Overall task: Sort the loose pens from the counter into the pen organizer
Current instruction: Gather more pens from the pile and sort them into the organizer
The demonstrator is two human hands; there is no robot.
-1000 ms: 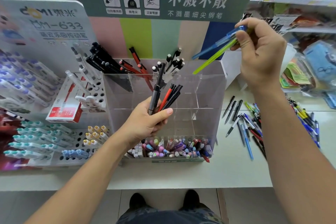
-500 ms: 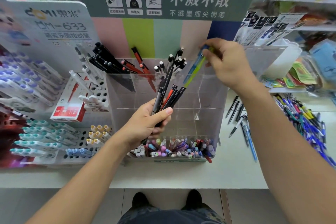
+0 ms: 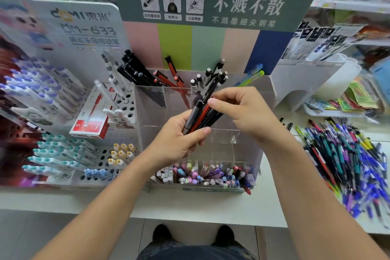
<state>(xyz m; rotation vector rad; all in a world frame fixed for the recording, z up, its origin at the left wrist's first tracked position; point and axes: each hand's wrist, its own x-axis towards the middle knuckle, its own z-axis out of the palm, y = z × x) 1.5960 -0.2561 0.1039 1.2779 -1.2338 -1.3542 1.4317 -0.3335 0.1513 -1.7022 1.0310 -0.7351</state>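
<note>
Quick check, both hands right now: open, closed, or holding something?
Left hand: grips a bundle of pens.
Right hand: fingers curled at the top of the same bundle, pinching one pen there.

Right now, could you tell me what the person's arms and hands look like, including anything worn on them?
Both forearms are bare as far as the frame shows: no sleeves in view. The left hand and right hand wear no gloves; no rings, watch or bracelets are visible. Fingernails look short and unpainted.

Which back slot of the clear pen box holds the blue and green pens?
The far-right back slot of the pen box. Its blue pen and green pen stand apart from the black and red ones leftward.
</note>
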